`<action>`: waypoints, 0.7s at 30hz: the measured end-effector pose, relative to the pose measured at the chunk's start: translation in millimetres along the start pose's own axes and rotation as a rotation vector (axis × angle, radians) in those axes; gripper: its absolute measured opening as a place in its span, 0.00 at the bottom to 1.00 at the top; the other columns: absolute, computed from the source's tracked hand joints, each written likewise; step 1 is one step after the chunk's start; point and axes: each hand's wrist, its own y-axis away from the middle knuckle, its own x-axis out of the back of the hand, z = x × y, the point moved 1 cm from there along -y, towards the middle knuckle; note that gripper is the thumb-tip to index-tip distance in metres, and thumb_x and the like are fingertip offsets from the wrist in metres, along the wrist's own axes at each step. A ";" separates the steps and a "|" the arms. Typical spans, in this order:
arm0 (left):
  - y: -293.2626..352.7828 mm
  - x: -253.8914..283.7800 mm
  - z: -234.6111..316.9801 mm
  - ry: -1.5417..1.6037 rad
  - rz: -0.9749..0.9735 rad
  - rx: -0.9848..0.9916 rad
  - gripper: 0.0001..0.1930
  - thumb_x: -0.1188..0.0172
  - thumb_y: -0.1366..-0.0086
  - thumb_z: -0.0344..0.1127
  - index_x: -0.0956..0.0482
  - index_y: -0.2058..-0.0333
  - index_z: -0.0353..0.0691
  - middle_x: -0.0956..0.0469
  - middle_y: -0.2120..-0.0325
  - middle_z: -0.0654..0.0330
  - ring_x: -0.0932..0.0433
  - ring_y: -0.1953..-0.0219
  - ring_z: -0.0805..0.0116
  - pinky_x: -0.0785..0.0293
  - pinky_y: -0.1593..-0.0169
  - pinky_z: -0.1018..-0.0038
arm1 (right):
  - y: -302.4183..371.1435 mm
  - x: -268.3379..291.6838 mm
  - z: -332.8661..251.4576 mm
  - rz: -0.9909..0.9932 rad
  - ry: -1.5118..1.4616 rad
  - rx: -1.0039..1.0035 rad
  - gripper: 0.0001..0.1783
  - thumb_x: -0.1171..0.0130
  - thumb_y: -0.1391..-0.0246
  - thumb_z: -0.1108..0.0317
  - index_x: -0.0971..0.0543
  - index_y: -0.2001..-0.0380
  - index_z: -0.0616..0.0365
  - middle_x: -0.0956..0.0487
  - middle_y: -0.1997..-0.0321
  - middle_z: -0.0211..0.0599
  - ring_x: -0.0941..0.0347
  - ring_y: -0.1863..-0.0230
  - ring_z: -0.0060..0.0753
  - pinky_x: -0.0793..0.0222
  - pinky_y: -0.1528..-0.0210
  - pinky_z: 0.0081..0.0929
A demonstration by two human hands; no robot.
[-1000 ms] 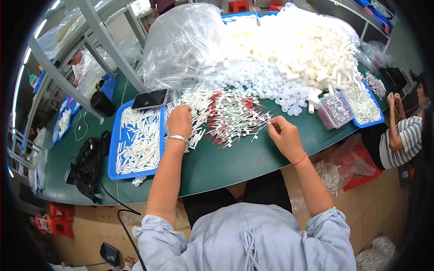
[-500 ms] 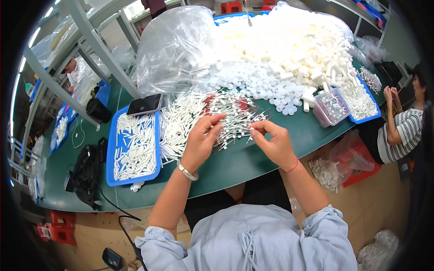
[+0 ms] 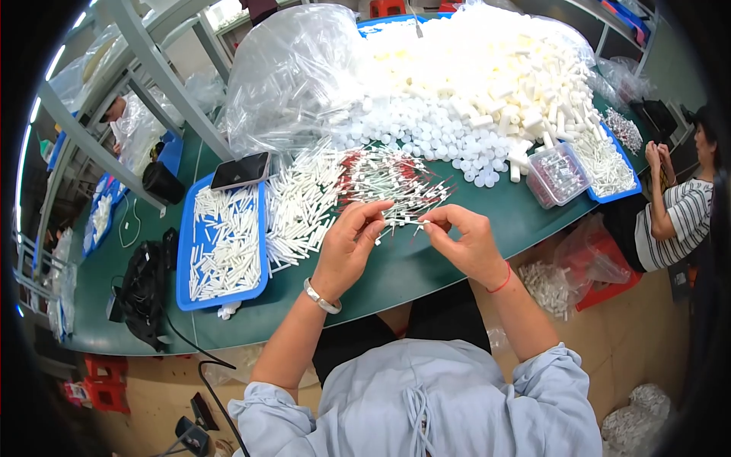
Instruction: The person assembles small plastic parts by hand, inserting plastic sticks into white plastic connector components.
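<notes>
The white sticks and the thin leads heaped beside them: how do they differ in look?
The white sticks look plain white; the thin leads mix red and white. The sticks are thicker, the leads thinner. Both lie in loose heaps on the green table.

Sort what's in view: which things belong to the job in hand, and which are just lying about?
Likely in the job:
thin red-and-white pieces by the right hand
white sticks beside the left hand

Apparently just lying about:
phone
black cup
white cable
</notes>
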 end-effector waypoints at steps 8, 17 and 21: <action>1.6 -2.1 3.0 -0.121 -0.058 -0.076 0.16 0.45 0.37 0.23 0.25 0.50 0.38 0.27 0.68 0.60 0.28 0.69 0.71 0.30 0.64 0.77 | 0.9 5.9 -5.1 -0.049 0.133 0.043 0.05 0.40 0.52 0.77 0.21 0.69 0.62 0.23 0.74 0.36 0.26 0.75 0.27 0.29 0.72 0.23; 2.0 -9.8 7.2 -0.193 -0.183 -0.178 0.19 0.43 0.40 0.21 0.27 0.48 0.37 0.27 0.69 0.59 0.28 0.68 0.69 0.30 0.64 0.76 | -1.7 0.9 -9.6 -0.162 0.255 0.211 0.05 0.40 0.55 0.76 0.24 0.72 0.59 0.24 0.76 0.38 0.26 0.73 0.40 0.30 0.68 0.33; 4.7 -14.4 2.3 -0.154 -0.169 -0.153 0.21 0.43 0.40 0.21 0.28 0.47 0.37 0.26 0.68 0.59 0.27 0.68 0.68 0.28 0.63 0.77 | 1.1 0.8 -6.6 -0.175 0.232 0.168 0.05 0.40 0.54 0.76 0.24 0.72 0.59 0.24 0.76 0.38 0.26 0.73 0.39 0.30 0.68 0.33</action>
